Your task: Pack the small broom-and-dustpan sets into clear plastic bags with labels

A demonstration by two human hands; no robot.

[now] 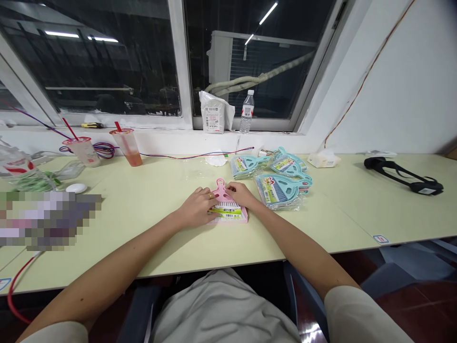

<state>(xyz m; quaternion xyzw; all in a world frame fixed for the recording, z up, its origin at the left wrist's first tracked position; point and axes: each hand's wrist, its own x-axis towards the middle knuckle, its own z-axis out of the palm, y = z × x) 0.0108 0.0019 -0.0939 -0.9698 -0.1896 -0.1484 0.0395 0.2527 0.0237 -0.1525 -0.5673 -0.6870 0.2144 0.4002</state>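
A pink mini dustpan and brush set (228, 207) with a green label lies flat on the pale yellow table (150, 228) in front of me. My left hand (197, 206) rests on its left side, fingers curled over the edge and a ring on one finger. My right hand (242, 193) presses on its upper right part near the handle, fingers bent. Both hands hold the set against the table.
Several teal dustpan sets in clear bags (280, 178) lie to the right. Two plastic cups with straws (107, 147) stand at the left. A white bag (214, 113) and water bottle (246, 112) sit on the sill. A black strap (405, 175) lies at far right.
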